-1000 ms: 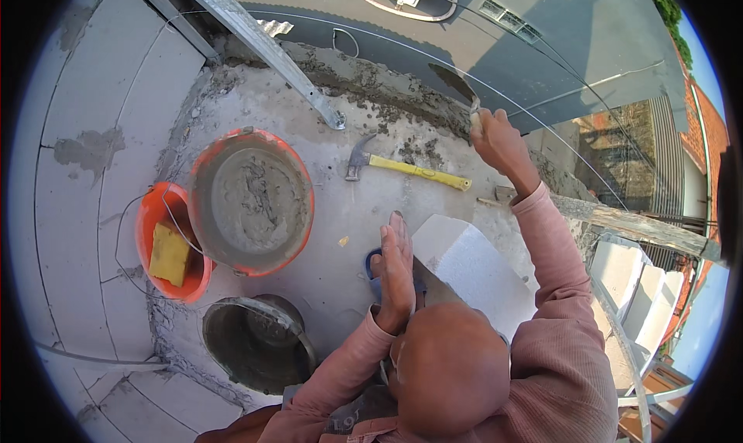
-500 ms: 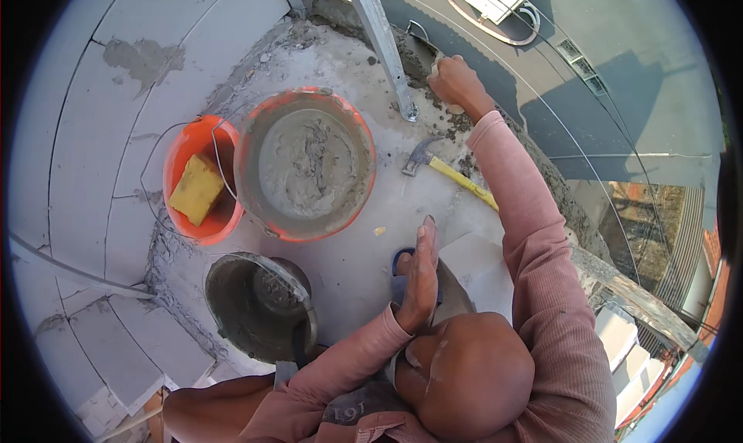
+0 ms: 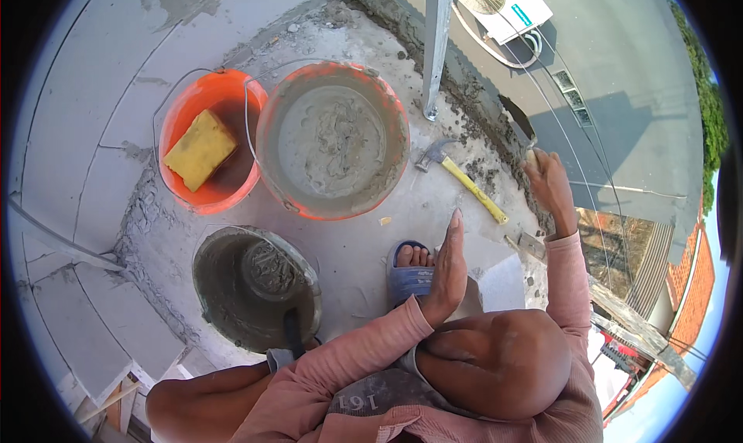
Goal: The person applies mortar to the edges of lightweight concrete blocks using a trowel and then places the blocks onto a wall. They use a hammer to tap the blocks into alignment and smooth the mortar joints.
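Observation:
My right hand (image 3: 551,186) is wrapped round the light handle of a trowel (image 3: 515,116), out past the mortar-covered edge at the right. The trowel's dark blade points up and away over that edge. My left hand (image 3: 449,271) is held up above my knee, palm turned to the right, fingers stretched out straight and holding nothing. A claw hammer (image 3: 474,189) with a yellow handle lies on the floor between my hands. Left of it stands an orange bucket of wet grey mortar (image 3: 337,145).
A smaller orange bucket (image 3: 220,195) holds murky water and a yellow sponge (image 3: 200,150). Nearer me leans a mortar-caked bucket (image 3: 255,288). A metal post (image 3: 435,52) rises near the mortar ledge (image 3: 472,94); beyond is a drop with wires. A white block (image 3: 501,284) lies beside my foot.
My right hand with the trowel has come nearer and to the right along the ledge. My left hand stays raised and flat, slightly further right in view. The view has shifted.

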`<state>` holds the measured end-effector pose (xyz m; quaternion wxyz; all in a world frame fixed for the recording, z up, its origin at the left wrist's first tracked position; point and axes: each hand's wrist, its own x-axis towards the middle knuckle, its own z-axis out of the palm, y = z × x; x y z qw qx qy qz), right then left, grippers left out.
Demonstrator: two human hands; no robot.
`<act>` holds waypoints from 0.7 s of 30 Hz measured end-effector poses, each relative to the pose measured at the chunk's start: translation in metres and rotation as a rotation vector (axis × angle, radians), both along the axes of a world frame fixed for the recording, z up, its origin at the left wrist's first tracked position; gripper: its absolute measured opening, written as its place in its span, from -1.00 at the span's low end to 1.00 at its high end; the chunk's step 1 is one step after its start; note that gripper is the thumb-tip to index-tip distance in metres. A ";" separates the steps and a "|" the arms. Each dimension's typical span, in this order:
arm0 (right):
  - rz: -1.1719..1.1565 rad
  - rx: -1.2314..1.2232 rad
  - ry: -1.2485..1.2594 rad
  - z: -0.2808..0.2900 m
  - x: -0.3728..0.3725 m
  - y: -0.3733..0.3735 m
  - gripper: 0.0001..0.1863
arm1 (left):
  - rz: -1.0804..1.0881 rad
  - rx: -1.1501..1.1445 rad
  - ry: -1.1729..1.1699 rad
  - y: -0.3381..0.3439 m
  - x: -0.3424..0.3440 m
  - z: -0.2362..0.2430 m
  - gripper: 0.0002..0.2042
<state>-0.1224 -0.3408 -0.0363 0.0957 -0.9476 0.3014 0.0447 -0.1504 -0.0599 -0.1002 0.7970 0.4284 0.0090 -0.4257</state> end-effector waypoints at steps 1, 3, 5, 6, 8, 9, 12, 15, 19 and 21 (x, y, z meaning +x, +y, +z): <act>-0.033 0.092 -0.027 0.001 -0.011 0.013 -0.61 | 0.059 -0.043 0.113 0.006 0.004 0.004 -0.24; -0.127 0.159 -0.053 0.024 -0.036 0.038 -0.60 | 0.058 -0.096 0.241 0.010 0.010 0.023 -0.24; -0.468 0.679 -0.239 0.046 -0.050 0.053 -0.58 | 0.143 -0.110 0.187 0.008 0.023 0.044 -0.25; -0.482 0.821 -0.297 0.050 -0.066 0.049 -0.58 | 0.147 -0.102 0.175 0.010 0.026 0.053 -0.26; -0.578 1.000 -0.430 0.039 -0.104 0.044 -0.59 | 0.111 -0.100 0.154 0.009 0.026 0.055 -0.26; -0.610 1.199 -0.549 0.035 -0.118 0.043 -0.59 | 0.133 -0.092 0.123 0.008 0.027 0.054 -0.26; -0.798 1.322 -0.634 0.026 -0.144 0.057 -0.63 | 0.111 -0.044 0.144 0.006 0.024 0.049 -0.27; -0.919 1.469 -0.765 0.013 -0.175 0.055 -0.68 | 0.099 -0.019 0.151 0.004 0.020 0.049 -0.28; -0.904 1.406 -0.697 0.023 -0.193 0.068 -0.64 | 0.075 0.090 0.094 0.008 0.023 0.034 -0.36; -0.894 1.313 -0.600 0.027 -0.200 0.073 -0.61 | 0.061 0.106 0.082 0.012 0.027 0.025 -0.39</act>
